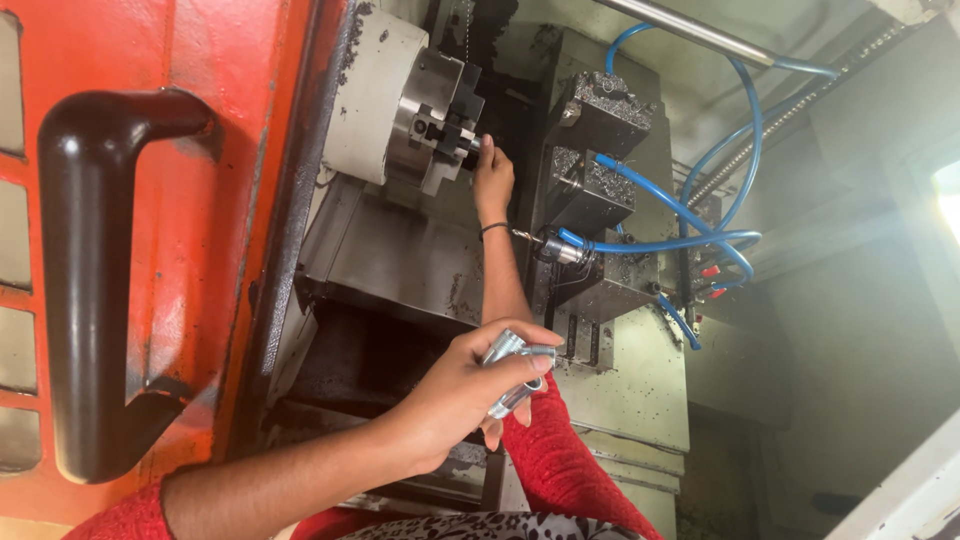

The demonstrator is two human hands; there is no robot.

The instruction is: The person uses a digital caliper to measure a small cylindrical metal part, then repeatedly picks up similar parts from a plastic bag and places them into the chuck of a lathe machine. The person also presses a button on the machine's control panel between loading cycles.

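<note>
This is a machine shop, seen from inside the enclosure of a metal-turning lathe. A steel chuck (440, 125) with stepped jaws sits on a pale round spindle housing (375, 95). Opposite it stands a dark tool turret (590, 150) strewn with metal chips, fed by blue coolant hoses (700, 215). An orange sliding door (200, 200) with a heavy black handle (90, 280) frames the left side, and the grey sheet-metal walls are speckled with swarf.
</note>
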